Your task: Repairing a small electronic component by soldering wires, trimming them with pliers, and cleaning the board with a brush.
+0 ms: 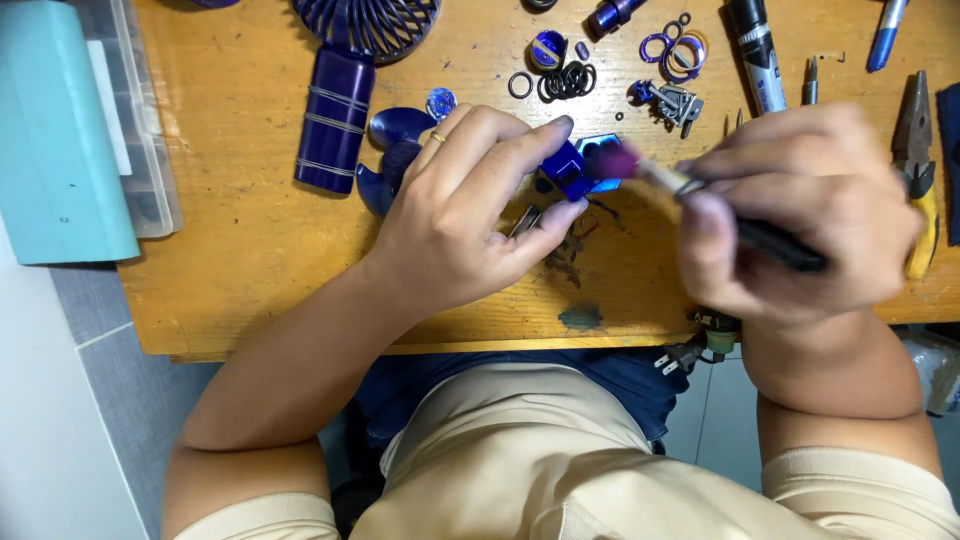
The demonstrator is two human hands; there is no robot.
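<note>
Head-camera view: a small blue plastic part with angular, glossy faces is pinched between the thumb and fingertips of the left hand, held just above the worn wooden surface. The right hand is closed around a slim black-handled brush, whose soft purple-tinted bristle tip is laid against the blue part — the brushing step appears to be in hand, and a light, steady stroke with the part turned to expose its other faces would seem called for. The brush is motion-blurred.

Behind the hands lie a dark blue ribbed cylindrical fan handle, a heap of black rubber rings and yellow-handled metal pliers — hard, smooth pieces on scuffed, stained wood.
</note>
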